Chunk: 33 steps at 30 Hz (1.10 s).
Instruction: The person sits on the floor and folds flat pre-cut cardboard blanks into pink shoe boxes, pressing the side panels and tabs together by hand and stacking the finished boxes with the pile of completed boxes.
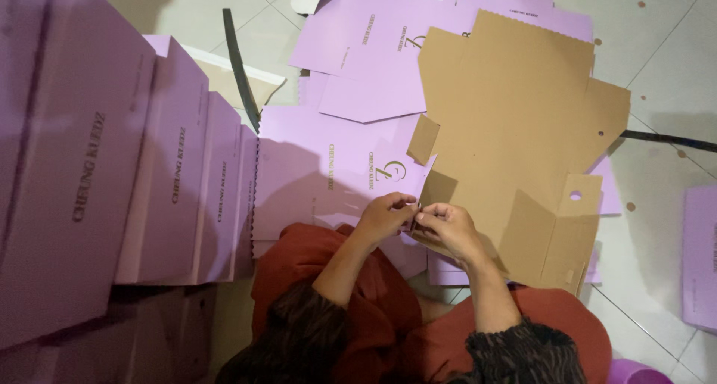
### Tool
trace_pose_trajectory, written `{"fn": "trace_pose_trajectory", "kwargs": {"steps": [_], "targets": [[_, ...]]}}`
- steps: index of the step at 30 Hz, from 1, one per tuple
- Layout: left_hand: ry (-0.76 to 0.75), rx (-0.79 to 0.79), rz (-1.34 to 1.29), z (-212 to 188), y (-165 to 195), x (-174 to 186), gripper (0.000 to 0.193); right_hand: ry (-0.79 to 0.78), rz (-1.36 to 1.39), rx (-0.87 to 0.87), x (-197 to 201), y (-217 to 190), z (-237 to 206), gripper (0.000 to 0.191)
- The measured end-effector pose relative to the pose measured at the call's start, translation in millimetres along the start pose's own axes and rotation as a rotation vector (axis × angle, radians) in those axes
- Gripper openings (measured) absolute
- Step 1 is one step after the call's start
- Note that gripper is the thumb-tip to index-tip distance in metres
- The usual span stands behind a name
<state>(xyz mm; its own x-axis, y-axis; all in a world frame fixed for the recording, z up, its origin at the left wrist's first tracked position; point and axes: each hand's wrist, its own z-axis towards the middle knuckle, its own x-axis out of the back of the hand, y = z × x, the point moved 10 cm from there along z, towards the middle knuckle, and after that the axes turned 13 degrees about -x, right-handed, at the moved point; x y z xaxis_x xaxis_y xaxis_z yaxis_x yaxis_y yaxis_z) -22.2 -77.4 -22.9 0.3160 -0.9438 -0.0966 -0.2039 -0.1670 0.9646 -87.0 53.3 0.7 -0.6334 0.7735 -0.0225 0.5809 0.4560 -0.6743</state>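
Nearest to the camera are the person's knees in a rust-red garment and two dark patterned sleeves. Both forearms reach forward and the hands meet just above the knees. The left hand is curled, its fingers bent and pinched together on the near edge of a flat cardboard box blank. The right hand is also closed, fingertips against those of the left hand, pinching the same edge; what exactly is between the fingers is too small to tell. The blank lies with its brown inner side up, tilted a little, its near corner at the hands and the rest spreading away to the right, with flaps, one small loose tab and round holes visible.

Under it and to the left lie other flat blanks with the lilac printed side up, spread on the pale tiled floor. On the left side stands a row of folded lilac boxes, close one beside the other, from near to far. A dark strap lies on the floor beyond them, and one more lilac box is at the right edge
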Motion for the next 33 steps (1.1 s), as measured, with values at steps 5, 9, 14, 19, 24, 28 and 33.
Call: {"fn": "trace_pose_trajectory", "kwargs": {"steps": [5,9,14,19,24,28,33], "targets": [[0.056,-0.115,0.044,-1.2,4.1,7.1,0.035,0.045,-0.068,0.064,1.5,-5.2,3.6,0.014],[0.106,-0.226,0.186,-3.4,15.4,12.3,0.030,0.020,-0.008,-0.048,-0.5,2.1,3.4,0.022],[0.185,-0.366,0.380,-7.8,36.3,16.3,0.027,-0.088,0.023,-0.070,-15.5,-0.7,-0.3,0.030],[0.273,-0.402,0.584,-12.8,54.2,27.0,0.025,0.020,-0.060,-0.033,-13.7,-5.9,-1.3,0.021],[0.262,-0.487,0.575,-17.7,68.7,22.4,0.024,0.207,-0.298,0.138,-5.8,-20.5,-6.9,0.014],[0.246,-0.492,0.583,-17.7,69.9,16.0,0.034,0.174,-0.246,0.117,-4.7,-11.1,-0.5,0.014],[0.206,-0.330,0.528,-10.1,51.9,19.6,0.036,0.185,-0.244,0.121,-0.4,-5.3,9.0,0.011]]}}
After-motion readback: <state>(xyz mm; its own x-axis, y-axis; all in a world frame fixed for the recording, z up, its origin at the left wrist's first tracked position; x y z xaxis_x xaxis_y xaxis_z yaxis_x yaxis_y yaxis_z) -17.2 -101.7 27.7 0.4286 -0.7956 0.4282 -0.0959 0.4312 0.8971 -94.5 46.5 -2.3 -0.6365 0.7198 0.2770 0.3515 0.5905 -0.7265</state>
